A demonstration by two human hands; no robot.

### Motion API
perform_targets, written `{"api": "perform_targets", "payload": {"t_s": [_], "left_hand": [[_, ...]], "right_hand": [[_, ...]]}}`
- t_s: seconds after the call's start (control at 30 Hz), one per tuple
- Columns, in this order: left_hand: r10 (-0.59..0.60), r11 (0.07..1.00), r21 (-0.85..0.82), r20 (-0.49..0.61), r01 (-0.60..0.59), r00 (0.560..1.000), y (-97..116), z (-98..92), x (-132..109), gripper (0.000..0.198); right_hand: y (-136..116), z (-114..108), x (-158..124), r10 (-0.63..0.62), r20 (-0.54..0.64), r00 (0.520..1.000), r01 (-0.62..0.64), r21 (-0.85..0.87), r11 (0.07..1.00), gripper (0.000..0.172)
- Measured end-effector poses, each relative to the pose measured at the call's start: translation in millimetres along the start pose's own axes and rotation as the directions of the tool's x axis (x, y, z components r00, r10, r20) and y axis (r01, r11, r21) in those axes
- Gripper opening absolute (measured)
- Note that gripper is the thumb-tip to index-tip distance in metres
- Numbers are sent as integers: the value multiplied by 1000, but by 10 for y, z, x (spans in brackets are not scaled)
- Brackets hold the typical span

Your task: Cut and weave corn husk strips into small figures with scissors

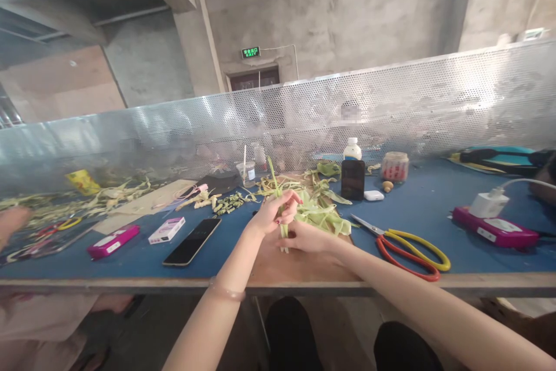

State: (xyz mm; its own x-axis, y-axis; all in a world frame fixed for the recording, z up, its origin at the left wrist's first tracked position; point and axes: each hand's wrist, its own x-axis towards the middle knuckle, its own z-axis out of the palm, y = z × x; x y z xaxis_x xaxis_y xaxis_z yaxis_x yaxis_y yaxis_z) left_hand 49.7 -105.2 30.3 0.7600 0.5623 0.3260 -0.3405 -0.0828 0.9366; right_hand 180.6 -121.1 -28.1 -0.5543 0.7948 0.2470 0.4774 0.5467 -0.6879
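Observation:
My left hand (273,215) and my right hand (306,238) meet over a brown board (295,267) at the front of the blue table (412,203). Both pinch a thin green leaf strip (275,183) that rises up and away from my fingers. My left hand grips it higher, my right hand grips its lower end close to the board. A heap of green leaf strips (324,215) lies just behind my hands.
Red and yellow scissors (408,246) lie right of my hands. A black phone (193,241) lies on the left with two pink boxes (113,241). An upright phone (353,180), a bottle (352,150), a jar (394,166) and a perforated metal screen (391,105) stand behind. Another person's hand (11,223) is far left.

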Motion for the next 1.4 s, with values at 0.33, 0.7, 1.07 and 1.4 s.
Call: {"api": "perform_targets", "payload": {"t_s": [0.33,0.7,1.07,1.4], "left_hand": [[11,1000,16,28,-12,1000,4,-6,-31,25],[22,999,30,-5,-22,1000,-23,11,-26,24],[24,1000,-7,-30,-24,999,-34,-32,1,24],[22,993,-114,1,-22,1000,-93,-152,-21,25]], "right_hand": [[-16,-48,-30,23,110,994,-10,-121,993,28],[33,-1,-58,-16,50,999,22,-122,992,32],[-17,-17,-92,-33,74,997,37,-59,998,22],[-84,-33,-9,-86,157,984,86,9,996,22]]}}
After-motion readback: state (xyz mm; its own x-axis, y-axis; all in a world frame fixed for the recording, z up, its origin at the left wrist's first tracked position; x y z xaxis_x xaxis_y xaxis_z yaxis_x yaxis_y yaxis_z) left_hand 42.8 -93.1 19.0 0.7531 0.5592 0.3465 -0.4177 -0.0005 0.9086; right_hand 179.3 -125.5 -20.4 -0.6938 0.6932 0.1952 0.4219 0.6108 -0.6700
